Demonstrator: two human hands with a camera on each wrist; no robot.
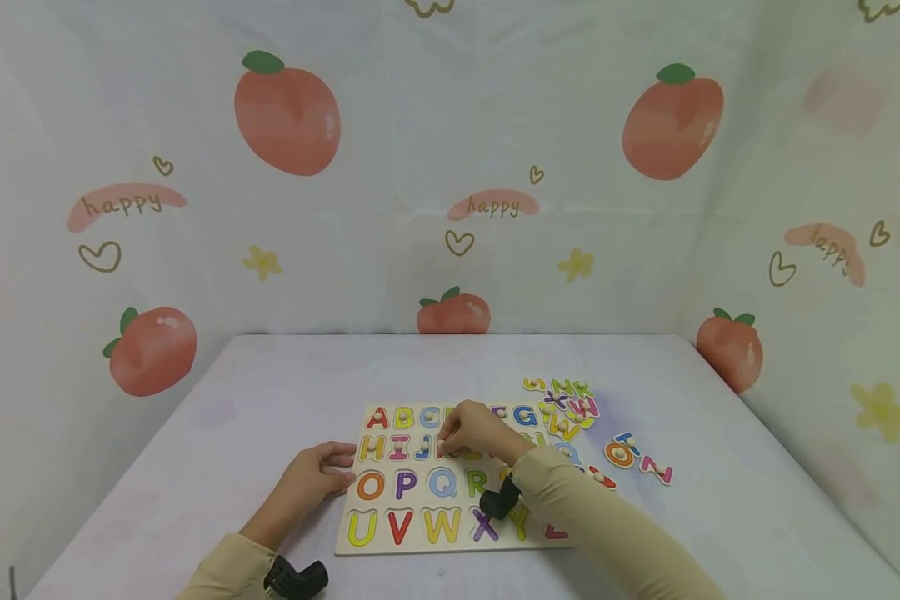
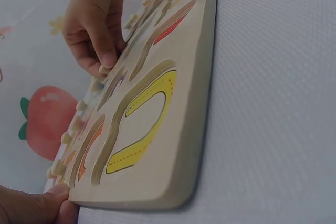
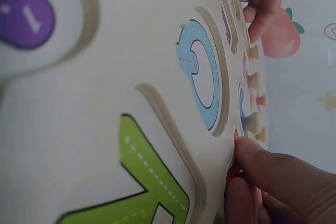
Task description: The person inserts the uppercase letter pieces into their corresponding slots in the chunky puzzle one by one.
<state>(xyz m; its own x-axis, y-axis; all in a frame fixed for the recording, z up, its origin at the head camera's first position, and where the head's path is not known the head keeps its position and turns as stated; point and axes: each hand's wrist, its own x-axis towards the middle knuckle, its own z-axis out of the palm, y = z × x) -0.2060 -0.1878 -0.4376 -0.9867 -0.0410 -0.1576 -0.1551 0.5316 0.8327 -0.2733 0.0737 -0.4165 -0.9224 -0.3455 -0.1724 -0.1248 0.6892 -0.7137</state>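
Note:
A wooden alphabet puzzle board [image 1: 390,546] lies flat, its upper rows largely filled with knobbed letters and its lower rows showing printed recesses. My right hand [image 1: 480,429] is over the second row, just right of the blue J [image 1: 422,448]. Its thumb and fingers pinch a small red letter piece [image 3: 233,174], mostly hidden by the fingers, so I cannot tell whether it is seated. At the board's left edge rests my left hand [image 1: 313,479], fingers extended; the thumb [image 2: 55,192] touches the edge in the left wrist view.
Loose letters lie piled at the board's upper right, including a pink W [image 1: 585,408] and a yellow S [image 1: 534,384]. Farther right are an orange O [image 1: 619,454] and a pink Z or N [image 1: 656,470]. A patterned curtain [image 1: 390,275] stands behind the table [image 1: 195,467].

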